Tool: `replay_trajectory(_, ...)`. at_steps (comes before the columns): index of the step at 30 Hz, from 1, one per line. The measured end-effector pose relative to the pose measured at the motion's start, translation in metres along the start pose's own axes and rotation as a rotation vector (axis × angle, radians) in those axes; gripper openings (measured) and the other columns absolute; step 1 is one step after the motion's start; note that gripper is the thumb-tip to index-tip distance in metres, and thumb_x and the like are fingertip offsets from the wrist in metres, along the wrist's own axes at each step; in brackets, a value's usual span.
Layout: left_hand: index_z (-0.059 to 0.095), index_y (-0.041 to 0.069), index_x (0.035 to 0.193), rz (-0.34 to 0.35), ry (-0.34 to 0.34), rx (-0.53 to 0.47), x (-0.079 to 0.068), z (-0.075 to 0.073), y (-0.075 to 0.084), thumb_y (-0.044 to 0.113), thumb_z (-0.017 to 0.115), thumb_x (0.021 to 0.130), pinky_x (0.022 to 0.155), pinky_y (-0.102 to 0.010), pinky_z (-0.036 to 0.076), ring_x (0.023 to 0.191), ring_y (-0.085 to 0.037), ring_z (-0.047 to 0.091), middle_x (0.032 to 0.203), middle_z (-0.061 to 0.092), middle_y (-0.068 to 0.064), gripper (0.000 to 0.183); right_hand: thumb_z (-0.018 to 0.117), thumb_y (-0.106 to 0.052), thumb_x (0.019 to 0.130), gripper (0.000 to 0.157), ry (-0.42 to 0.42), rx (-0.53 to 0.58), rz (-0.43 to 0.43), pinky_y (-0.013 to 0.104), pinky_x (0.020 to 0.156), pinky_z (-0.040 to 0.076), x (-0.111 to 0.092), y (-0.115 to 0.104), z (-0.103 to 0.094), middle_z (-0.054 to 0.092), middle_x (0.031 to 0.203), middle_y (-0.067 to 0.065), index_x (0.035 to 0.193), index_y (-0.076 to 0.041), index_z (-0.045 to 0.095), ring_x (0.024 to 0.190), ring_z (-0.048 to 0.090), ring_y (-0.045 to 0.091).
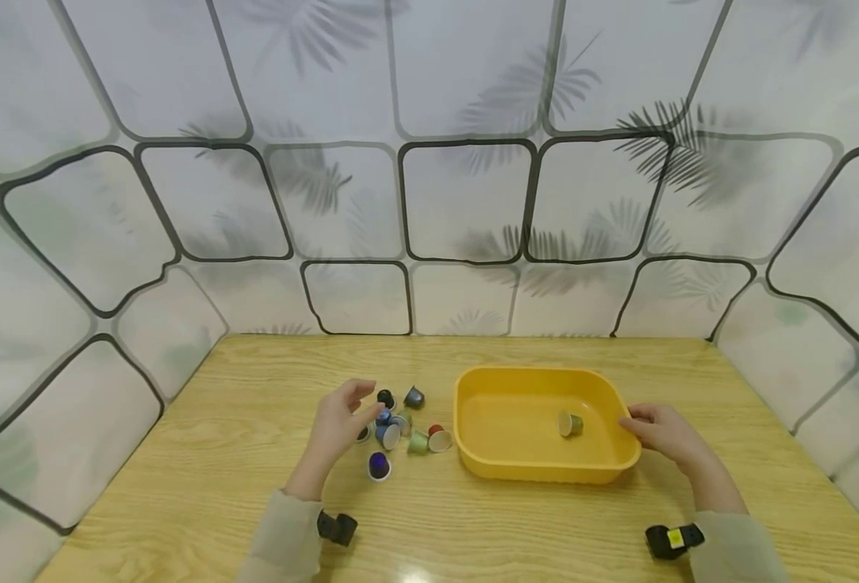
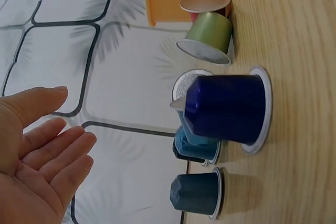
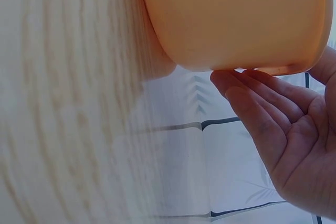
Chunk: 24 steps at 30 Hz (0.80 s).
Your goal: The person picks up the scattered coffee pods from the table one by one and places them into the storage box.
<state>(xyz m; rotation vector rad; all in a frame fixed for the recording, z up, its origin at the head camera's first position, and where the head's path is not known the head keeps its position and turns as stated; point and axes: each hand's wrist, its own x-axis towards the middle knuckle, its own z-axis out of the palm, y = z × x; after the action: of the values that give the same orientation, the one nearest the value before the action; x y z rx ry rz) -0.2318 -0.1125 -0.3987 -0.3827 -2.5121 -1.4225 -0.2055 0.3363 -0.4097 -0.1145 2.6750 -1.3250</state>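
Observation:
Several coffee capsules lie in a loose cluster left of a yellow tray (image 1: 546, 471). A dark purple-blue capsule (image 1: 379, 465) stands nearest the front, and large in the left wrist view. Behind it are a blue capsule (image 1: 389, 436), a green capsule (image 1: 418, 442), a red capsule (image 1: 440, 439) and a dark teal capsule (image 1: 414, 397). My left hand (image 1: 338, 421) hovers at the cluster's left side, fingers loosely bent, holding nothing. At the tray's right end, my right hand (image 1: 658, 433) grips the rim, thumb at the top and fingers against the outer wall (image 3: 236, 19).
Inside the tray a pale green capsule (image 1: 573, 424) lies on its side. The wooden table (image 1: 444, 534) ends at a patterned backdrop (image 1: 465, 300) behind and at both sides. Each wrist wears a small black camera (image 1: 338, 528).

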Motion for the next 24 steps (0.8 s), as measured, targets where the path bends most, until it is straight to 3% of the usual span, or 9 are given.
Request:
replay_trajectory(12, 0.056, -0.007, 0.105, -0.019, 0.007, 0.096, 0.004, 0.001, -0.019, 0.006, 0.068, 0.076, 0.087, -0.041, 0.041, 0.103, -0.034, 0.053, 0.109, 0.057, -0.021, 0.033, 0.048, -0.023, 0.092, 0.048, 0.008, -0.028, 0.013, 0.037, 0.074, 0.049, -0.002, -0.001, -0.001, 0.055, 0.107, 0.025, 0.117, 0.018, 0.044, 0.093, 0.055, 0.028)
replay_trajectory(24, 0.058, -0.008, 0.102, -0.038, -0.056, 0.202, 0.003, -0.005, -0.029, 0.006, 0.068, 0.076, 0.084, -0.045, 0.042, 0.100, -0.036, 0.053, 0.105, 0.058, -0.023, 0.031, 0.048, -0.025, 0.092, 0.050, 0.008, -0.016, 0.019, 0.037, 0.075, 0.049, 0.001, 0.002, 0.001, 0.055, 0.108, 0.026, 0.117, 0.018, 0.044, 0.093, 0.055, 0.027)
